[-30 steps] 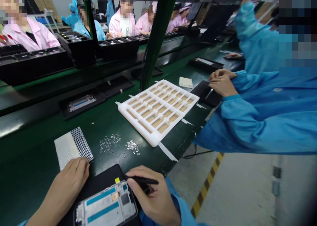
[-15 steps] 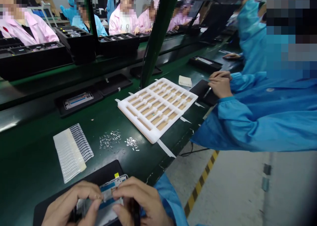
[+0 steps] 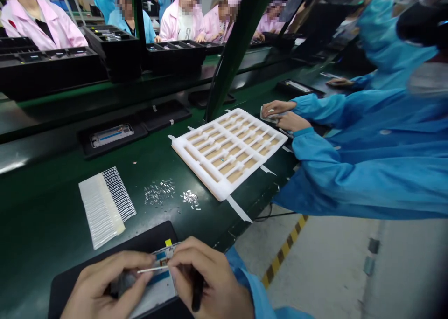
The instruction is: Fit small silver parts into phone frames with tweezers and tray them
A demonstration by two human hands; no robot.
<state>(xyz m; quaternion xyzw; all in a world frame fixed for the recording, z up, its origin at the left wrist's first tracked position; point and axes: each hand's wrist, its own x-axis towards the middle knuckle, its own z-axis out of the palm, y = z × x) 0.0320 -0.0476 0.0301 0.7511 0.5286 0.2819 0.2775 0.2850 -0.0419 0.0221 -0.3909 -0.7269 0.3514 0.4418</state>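
My left hand (image 3: pixel 108 284) and my right hand (image 3: pixel 206 277) meet over a phone frame (image 3: pixel 157 274) with blue strips, which lies on a black mat (image 3: pixel 101 263) and is partly hidden by my fingers. A thin white strip (image 3: pixel 152 269) runs between my hands. My left thumb and forefinger seem to pinch its left end, while my right fingertips reach its other end. A black stylus (image 3: pixel 197 291) is tucked in my right hand, tip pointing down. A small yellow tag (image 3: pixel 168 242) sits at the frame's top edge.
Beyond the mat lie a comb-like pack of white strips (image 3: pixel 105 207) and two heaps of small metal parts (image 3: pixel 159 192). A white foam tray (image 3: pixel 227 153) is taped to the green bench. A co-worker's hands (image 3: pixel 280 114) hold a pale piece across it.
My left hand has left the strip pack and joined my right over the phone frame, with the white strip now between them. The co-worker's hands have moved towards the foam tray.
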